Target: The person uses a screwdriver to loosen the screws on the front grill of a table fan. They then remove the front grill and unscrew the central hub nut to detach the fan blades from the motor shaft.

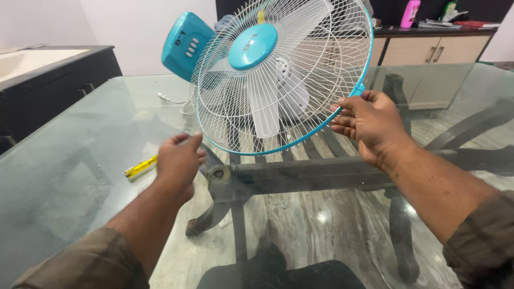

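Fan (278, 75) is lying tilted on the glass table (80, 176), guard face turned toward the camera, teal base (184, 45) at the back left.

Right hand (369, 126): fingers curled onto the teal rim (342, 109) at the guard's right edge, near a small teal clip (357, 89). Grip is partly closed; whether the rim is fully pinched cannot be told.

Left hand (179, 160): loosely closed at the lower left rim, fingertips touching or just short of it. Contact cannot be confirmed. Nothing else is seen held in it.

Yellow screwdriver (140, 167) is lying on the glass just left of the left hand, untouched. White cord (171, 99) is trailing behind the guard.

Handling, judged from the view:
- Guard (316, 59) is thin white wire: light, springy, easily bent if squeezed mid-span. Load is best taken at the rim ring, not the spokes.
- Weight is likely concentrated in the motor and base, so the fan will be back-heavy and may roll off its rim if only the guard is held.
- Plastic rim is smooth; a two-point hold on opposite sides is judged the most stable.
- Blades (263, 109) behind the wire are thin plastic, so pressure through the guard should be avoided.
- Glass top is hard and slippery: sliding is likely, and a dropped base would be a risk to the glass.
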